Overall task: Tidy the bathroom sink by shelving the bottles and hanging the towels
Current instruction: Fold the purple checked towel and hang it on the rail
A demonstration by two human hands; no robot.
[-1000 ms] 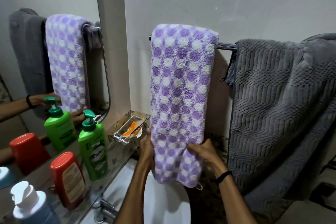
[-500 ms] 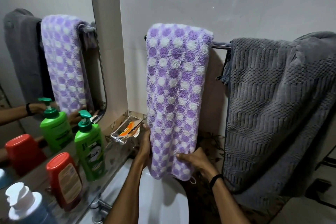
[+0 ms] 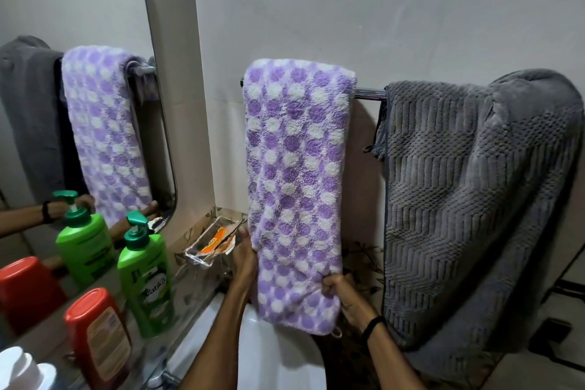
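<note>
Closest to me, below the hands, is the white sink (image 3: 278, 358). To the left of them a red bottle (image 3: 98, 336) and a green pump bottle (image 3: 147, 282) stand on the shelf (image 3: 190, 291) under the mirror (image 3: 79, 9), so the bottles look shelved and this step is about the towels. The left hand (image 3: 245, 258) holds the left edge of the purple spotted towel (image 3: 297, 187) low down, thumb on the front and fingers hidden behind the cloth. The right hand (image 3: 340, 290) is curled tight on the lower right edge, bunching it into a small crease. The towel hangs folded over the rail (image 3: 368, 93) above the hands, its bottom hem just over the sink. To finish this well, I'd say both hands should draw down evenly and gently, so the front fall comes flat and the hem level. The right side looks gathered, so that grip wants loosening and the crease smoothing outward. Pull too hard on one side and the fluffy cloth may slide off the rail. A clear soap dish (image 3: 210, 242) sits just beside the left hand, so that hand needs care. Beyond the right hand the grey towel (image 3: 468, 199) is draped lumpily over the same rail, its top bunched up, and to my eye it needs straightening next.
</note>
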